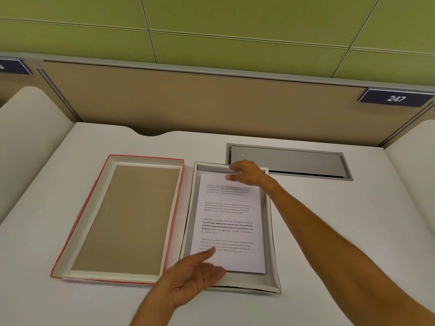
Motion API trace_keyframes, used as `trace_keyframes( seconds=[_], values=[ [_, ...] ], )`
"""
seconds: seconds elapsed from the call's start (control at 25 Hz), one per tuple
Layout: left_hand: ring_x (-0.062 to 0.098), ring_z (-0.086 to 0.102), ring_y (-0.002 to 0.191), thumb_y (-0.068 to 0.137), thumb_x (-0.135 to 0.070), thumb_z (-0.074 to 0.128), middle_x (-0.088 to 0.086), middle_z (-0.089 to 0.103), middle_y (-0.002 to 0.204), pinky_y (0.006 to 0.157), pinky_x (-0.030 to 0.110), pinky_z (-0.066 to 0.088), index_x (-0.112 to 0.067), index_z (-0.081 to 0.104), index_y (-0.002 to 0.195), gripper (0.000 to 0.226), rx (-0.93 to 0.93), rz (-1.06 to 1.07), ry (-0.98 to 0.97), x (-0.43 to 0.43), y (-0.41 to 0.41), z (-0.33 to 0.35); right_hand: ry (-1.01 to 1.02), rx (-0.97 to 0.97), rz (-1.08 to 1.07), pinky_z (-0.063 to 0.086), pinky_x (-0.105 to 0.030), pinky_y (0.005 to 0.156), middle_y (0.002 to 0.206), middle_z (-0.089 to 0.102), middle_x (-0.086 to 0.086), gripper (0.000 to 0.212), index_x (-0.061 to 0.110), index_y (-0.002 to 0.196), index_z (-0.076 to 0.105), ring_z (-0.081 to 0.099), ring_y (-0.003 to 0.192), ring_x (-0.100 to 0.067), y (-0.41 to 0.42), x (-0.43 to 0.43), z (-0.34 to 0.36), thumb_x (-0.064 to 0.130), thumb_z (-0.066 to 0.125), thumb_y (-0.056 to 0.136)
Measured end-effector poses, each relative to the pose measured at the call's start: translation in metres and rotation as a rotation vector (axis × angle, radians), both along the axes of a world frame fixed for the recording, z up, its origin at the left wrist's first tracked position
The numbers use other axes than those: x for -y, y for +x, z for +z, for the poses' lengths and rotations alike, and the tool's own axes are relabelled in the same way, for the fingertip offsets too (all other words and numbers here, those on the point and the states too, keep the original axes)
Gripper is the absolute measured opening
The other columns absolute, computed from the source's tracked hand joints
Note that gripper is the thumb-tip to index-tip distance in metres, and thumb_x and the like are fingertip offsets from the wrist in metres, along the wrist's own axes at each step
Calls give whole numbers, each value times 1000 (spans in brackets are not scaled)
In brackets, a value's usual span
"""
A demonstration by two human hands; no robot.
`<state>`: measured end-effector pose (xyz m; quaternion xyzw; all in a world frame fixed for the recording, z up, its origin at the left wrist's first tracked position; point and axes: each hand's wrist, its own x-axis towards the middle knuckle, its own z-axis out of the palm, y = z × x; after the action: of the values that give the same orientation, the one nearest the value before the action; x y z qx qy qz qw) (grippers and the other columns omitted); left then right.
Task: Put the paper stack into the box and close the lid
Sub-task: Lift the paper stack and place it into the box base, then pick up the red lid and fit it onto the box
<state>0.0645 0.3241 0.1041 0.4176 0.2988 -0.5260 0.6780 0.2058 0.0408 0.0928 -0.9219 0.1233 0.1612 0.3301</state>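
The paper stack lies flat inside the box, long axis running 12 to 6 o'clock. The right hand rests released fingers on its 12 o'clock edge; the left hand, open and holding nothing, touches the 7 o'clock corner. The lid lies upturned just beside the box at 9 o'clock, nearer the left hand, with open counter at 3 o'clock.

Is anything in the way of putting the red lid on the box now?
Mostly just the hands. The lid lies upside down left of the box, with bare desk between. The paper stack sits inside already. The left hand and right hand rest on it and must lift away first.
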Motion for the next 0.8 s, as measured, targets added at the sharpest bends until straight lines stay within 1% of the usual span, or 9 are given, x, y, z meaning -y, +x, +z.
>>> trace_keyframes(
  seconds=[0.12, 0.28, 0.36, 0.48, 0.56, 0.6, 0.68, 0.72, 0.8],
  values=[
    [35, 61, 111, 81, -4, 70, 34, 59, 129, 91, 38, 57, 7, 61, 114, 36, 362, 73, 174, -35, 43, 13, 290, 85, -225, 48, -32, 98, 131, 62, -11, 60, 4, 131, 56, 60, 119, -25, -14, -48, 20, 31, 76, 81],
    [30, 59, 114, 82, -20, 75, 14, 60, 130, 100, 43, 46, -8, 45, 132, 60, 889, 58, 760, -94, 116, 14, 675, 65, -474, 51, -32, 97, 127, 63, -15, 63, 0, 128, 56, 62, 114, -25, -40, -133, 15, 17, 84, 74],
    [39, 58, 118, 84, -19, 73, 21, 59, 131, 101, 50, 46, -4, 44, 133, 59, 1050, -43, 1043, -126, 146, 4, 727, 1, -530, 50, -34, 101, 125, 63, -18, 64, -2, 128, 54, 61, 116, -27, -49, -171, 11, 13, 84, 73],
    [54, 54, 115, 83, -5, 71, 35, 56, 126, 97, 61, 46, 9, 45, 131, 56, 1125, -253, 1348, -177, 174, -22, 590, -70, -519, 52, -37, 97, 120, 64, -23, 57, -8, 119, 56, 63, 112, -31, -58, -212, 1, 14, 83, 74],
    [57, 55, 110, 81, 1, 71, 37, 56, 121, 92, 62, 47, 11, 48, 128, 53, 1086, -326, 1445, -202, 181, -37, 463, -112, -444, 54, -29, 81, 96, 64, -10, 27, 1, 91, 59, 64, 95, -23, -63, -225, -6, 13, 79, 78],
    [57, 55, 107, 81, 1, 71, 37, 57, 117, 89, 61, 48, 11, 51, 124, 49, 1074, -348, 1470, -209, 183, -43, 407, -118, -403, 51, -24, 69, 80, 56, 0, 26, 12, 75, 51, 59, 80, -15, -64, -229, -9, 11, 77, 80],
    [55, 57, 100, 82, 0, 70, 36, 58, 110, 83, 60, 50, 11, 54, 116, 39, 1054, -376, 1495, -216, 183, -52, 317, -124, -350, 40, -15, 52, 68, 39, 9, 46, 23, 63, 34, 42, 60, -2, -65, -235, -14, 9, 74, 82],
    [54, 58, 96, 83, -2, 69, 35, 59, 106, 80, 58, 51, 11, 55, 111, 34, 1049, -385, 1498, -217, 183, -56, 277, -105, -329, 38, -14, 50, 68, 38, 10, 48, 24, 63, 32, 39, 58, -2, -66, -238, -17, 7, 73, 82],
    [52, 60, 91, 85, -5, 68, 33, 61, 100, 76, 56, 52, 10, 56, 104, 28, 1042, -400, 1497, -221, 183, -59, 248, -104, -316, 49, -21, 56, 70, 43, 8, 46, 24, 64, 35, 47, 62, -7, -65, -243, -18, 5, 74, 80]
  ],
)
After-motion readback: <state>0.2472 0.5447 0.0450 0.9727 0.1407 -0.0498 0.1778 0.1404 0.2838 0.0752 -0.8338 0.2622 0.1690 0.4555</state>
